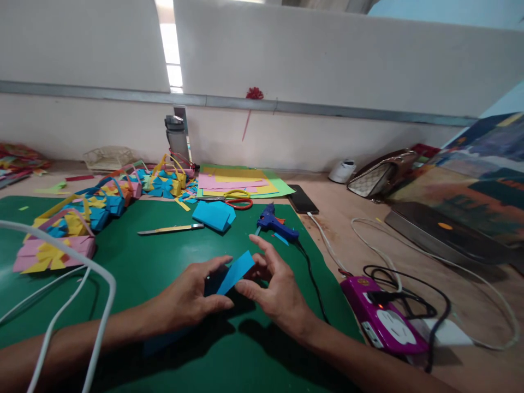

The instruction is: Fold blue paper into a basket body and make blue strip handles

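Observation:
A folded piece of blue paper (236, 273) is held up between my two hands, above the green mat (123, 305). My left hand (196, 289) has its thumb and fingers closed round the paper's left end. On the right end, the thumb and curled fingers of my right hand (278, 284) press the paper, while the index finger points up. Just beyond my hands lies another folded blue paper piece (213, 215). A utility knife (172, 229) rests to its left, and a blue glue gun (275, 222) to its right. Part of the held paper is hidden by my left hand.
Colourful paper baskets (59, 251) line the left side. Scissors (233, 201) lie by stacked coloured sheets (241, 180). A phone (303, 200), a purple power strip (382, 316) and loose cables are on the right. A white tube frame (107, 289) crosses the left foreground.

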Tool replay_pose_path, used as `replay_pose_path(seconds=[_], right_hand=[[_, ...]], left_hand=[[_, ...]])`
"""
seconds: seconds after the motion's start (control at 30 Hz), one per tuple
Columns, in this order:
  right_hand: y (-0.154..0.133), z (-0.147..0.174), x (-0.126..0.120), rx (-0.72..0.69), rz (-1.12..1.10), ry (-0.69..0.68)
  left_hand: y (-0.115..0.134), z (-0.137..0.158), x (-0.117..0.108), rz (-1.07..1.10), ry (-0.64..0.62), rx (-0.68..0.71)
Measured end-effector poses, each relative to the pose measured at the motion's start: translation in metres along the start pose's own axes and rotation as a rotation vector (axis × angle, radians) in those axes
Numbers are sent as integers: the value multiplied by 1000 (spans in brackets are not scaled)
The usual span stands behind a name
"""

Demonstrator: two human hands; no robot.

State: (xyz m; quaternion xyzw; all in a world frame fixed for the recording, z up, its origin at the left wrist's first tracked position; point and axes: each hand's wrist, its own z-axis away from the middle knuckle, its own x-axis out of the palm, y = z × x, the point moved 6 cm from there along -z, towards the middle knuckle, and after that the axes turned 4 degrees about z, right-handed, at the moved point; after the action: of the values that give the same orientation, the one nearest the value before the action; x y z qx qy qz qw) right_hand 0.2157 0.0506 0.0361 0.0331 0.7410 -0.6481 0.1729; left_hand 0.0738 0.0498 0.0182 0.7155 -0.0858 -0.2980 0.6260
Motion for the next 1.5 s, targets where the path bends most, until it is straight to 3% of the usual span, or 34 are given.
replay_pose_path(seconds=[0.1, 0.33, 0.47, 0.6, 0.73, 0.93, 1.1, 1.2, 1.3, 1.4, 1.5], right_hand=[[-2, 1, 0, 6, 5, 4], [-3, 2, 0, -12, 6, -33], [-2, 1, -2, -19, 20, -31], [1, -1, -3, -28, 52, -5], [10, -3, -3, 39, -27, 8], [13, -4, -4, 86, 136, -13], [11, -6, -3, -8, 300, -49], [12, -6, -2, -50, 386, -150], [7, -4, -1, -232, 564, -253], [2, 0, -1, -456, 884, -191], [-2, 5, 1, -595, 1199, -73]], left_hand=[[-2, 2, 2, 26, -3, -37], [-8, -1, 10, 364, -96, -58], [-12, -2, 10, 398, -90, -107], [4, -2, 9, 377, -117, -53], [11, -1, 4, 103, -102, 12], [4, -3, -19, -699, 60, 245], [-5, -5, -51, -1259, 15, 220], [-17, 1, -77, -1410, 42, 152], [-32, 8, -102, -1495, 88, 35], [-34, 13, -115, -1501, 112, -10], [-20, 15, -112, -1453, 181, 13]])
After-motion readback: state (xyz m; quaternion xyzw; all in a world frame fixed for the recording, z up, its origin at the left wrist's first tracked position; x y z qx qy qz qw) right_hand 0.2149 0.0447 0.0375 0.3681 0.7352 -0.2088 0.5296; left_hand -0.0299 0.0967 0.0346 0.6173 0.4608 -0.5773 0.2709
